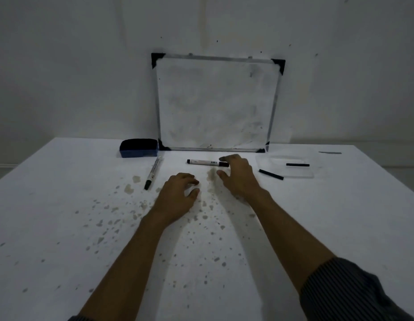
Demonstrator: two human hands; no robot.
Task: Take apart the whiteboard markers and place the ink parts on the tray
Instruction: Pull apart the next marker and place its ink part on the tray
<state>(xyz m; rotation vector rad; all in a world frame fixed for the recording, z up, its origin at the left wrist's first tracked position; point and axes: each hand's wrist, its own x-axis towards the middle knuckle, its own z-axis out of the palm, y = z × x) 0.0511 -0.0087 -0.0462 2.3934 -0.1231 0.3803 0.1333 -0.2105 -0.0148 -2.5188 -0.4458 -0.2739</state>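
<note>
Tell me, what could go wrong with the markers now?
One black ink stick lies half off the clear tray, so a bump might knock it onto the table. The right hand reaches over a marker without gripping it; it could roll. Loose ink parts might add stains.

White stained table (62,228), two markers (152,173) (207,162), blue eraser (138,148), clear tray (291,169), black ink stick (270,174), propped whiteboard (215,103)

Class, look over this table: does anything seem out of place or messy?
Yes. One black ink stick lies half off the clear tray's near-left edge, while the other sits inside. Brownish stains speckle the white table.
</note>
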